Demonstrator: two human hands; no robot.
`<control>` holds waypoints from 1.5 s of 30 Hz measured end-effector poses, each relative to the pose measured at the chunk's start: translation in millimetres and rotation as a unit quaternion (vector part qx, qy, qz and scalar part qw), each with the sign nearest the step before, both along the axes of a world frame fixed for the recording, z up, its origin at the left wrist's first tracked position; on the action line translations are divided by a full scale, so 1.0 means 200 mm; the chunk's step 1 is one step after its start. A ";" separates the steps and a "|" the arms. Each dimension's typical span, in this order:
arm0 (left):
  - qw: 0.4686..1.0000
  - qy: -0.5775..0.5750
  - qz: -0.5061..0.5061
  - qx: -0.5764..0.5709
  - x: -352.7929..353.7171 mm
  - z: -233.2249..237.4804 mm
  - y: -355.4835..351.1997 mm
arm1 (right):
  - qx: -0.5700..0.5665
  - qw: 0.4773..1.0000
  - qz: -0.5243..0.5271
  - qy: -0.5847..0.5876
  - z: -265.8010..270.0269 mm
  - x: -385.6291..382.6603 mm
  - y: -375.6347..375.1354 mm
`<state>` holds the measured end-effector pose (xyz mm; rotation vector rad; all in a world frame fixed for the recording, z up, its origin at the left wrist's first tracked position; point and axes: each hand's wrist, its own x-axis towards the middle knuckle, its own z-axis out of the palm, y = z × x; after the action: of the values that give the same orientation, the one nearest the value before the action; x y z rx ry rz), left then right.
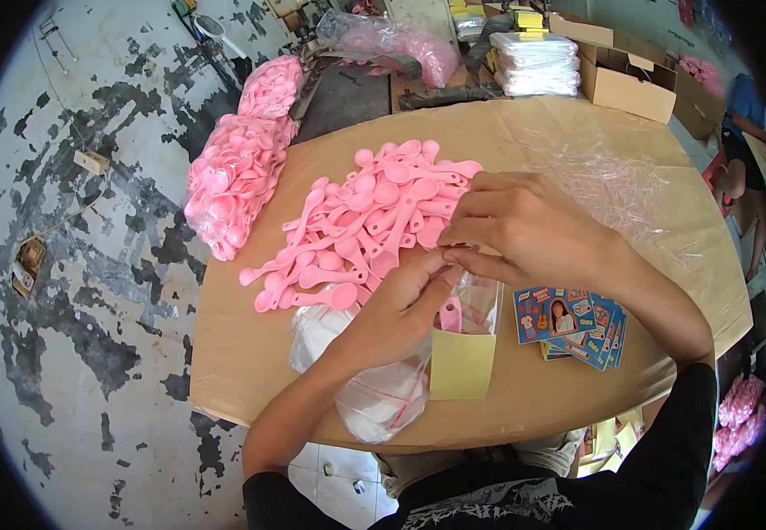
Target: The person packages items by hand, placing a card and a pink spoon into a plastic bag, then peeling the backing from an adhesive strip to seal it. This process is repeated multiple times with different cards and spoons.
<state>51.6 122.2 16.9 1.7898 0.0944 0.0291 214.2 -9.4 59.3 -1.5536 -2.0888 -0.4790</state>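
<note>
My left hand [400, 309] and my right hand [520, 225] meet over the table, thumbs and fingers pinched together at the top of a see-through plastic bag [486, 305]. A pink spoon [450, 315] shows inside the bag, and a plain yellow card [460, 371] covers its lower part. Just beyond my hands spreads a heap of pink plastic spoons [383, 199]. Under my left forearm lies a stack of plastic bags [383, 402]. Blue printed cards [559, 314] sit fanned beneath my right forearm.
Brown paper covers the table [250, 362]. Thin plastic strips [595, 185] lie scattered at the right. Filled bags of pink spoons [237, 177] lean at the left edge. Behind stand stacked plastic packets [537, 66] and an open cardboard box [630, 84]. Another person [740, 141] sits at far right.
</note>
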 end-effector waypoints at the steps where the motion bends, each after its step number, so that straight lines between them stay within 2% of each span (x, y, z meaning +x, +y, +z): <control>1: 0.999 -0.017 -0.003 0.036 0.01 -0.03 0.01 | -0.007 1.000 0.008 0.012 0.00 0.00 0.00; 5: 0.986 -0.073 -0.021 0.146 0.01 -0.03 0.03 | -0.045 0.997 0.033 0.061 0.01 0.02 -0.01; 8: 0.982 -0.013 -0.001 0.187 -0.01 0.02 0.01 | -0.105 0.992 0.017 0.068 0.02 0.02 -0.02; 11: 0.990 -0.059 -0.007 0.129 0.00 -0.06 0.02 | -0.147 0.985 0.019 0.083 0.03 0.04 -0.01; 17: 0.988 -0.010 -0.032 0.148 -0.02 0.01 0.00 | -0.150 0.982 0.005 0.116 -0.01 0.03 0.00; 20: 0.978 -0.133 -0.029 0.158 0.01 -0.11 0.03 | -0.143 0.972 -0.033 0.182 -0.02 0.02 0.01; 23: 0.988 -0.155 -0.026 -0.013 0.02 -0.02 -0.04 | -0.072 0.954 -0.054 0.286 0.02 0.11 0.01; 24: 0.988 -0.037 -0.041 -0.143 0.00 0.02 -0.02 | 0.003 0.940 -0.024 0.341 0.03 0.17 0.02; 27: 0.975 -0.068 -0.005 -0.211 0.02 0.07 0.02 | -0.080 0.896 0.017 0.437 0.25 0.32 -0.15; 30: 0.976 -0.037 0.041 -0.210 0.04 0.05 0.07 | -0.184 0.805 0.139 0.547 0.18 0.73 -0.21; 31: 0.976 -0.027 0.058 -0.207 0.05 0.03 0.08 | -0.207 0.887 -0.017 0.412 0.10 0.78 -0.19; 32: 0.975 -0.019 0.071 -0.209 0.05 0.00 0.08 | -0.214 0.926 -0.173 0.258 -0.02 0.84 -0.18; 33: 0.975 -0.013 0.084 -0.205 0.06 -0.03 0.07 | -0.150 0.943 -0.280 0.100 -0.06 0.93 -0.20; 34: 0.975 -0.009 0.098 -0.200 0.07 -0.03 0.08 | -0.090 0.913 -0.396 -0.046 -0.06 0.94 -0.21; 35: 0.976 -0.003 0.086 -0.198 0.07 -0.03 0.10 | -0.095 0.905 -0.406 0.080 -0.02 0.99 -0.22; 38: 0.973 0.000 0.062 -0.221 0.08 -0.06 0.10 | -0.108 0.935 -0.243 0.233 0.14 0.92 -0.23; 41: 0.963 -0.021 0.060 -0.263 0.07 -0.05 0.08 | -0.161 0.925 -0.113 0.326 0.12 0.54 -0.18; 43: 0.956 -0.037 0.061 -0.285 0.06 -0.02 0.04 | -0.308 0.887 -0.128 0.319 0.12 0.22 -0.14; 45: 0.961 -0.054 0.084 -0.256 0.07 -0.03 0.03 | -0.327 0.875 -0.062 0.352 0.01 0.10 -0.09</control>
<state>66.2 128.1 11.2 1.2557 0.1602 0.2073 234.0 -26.9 61.5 -1.8376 -1.6176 0.7538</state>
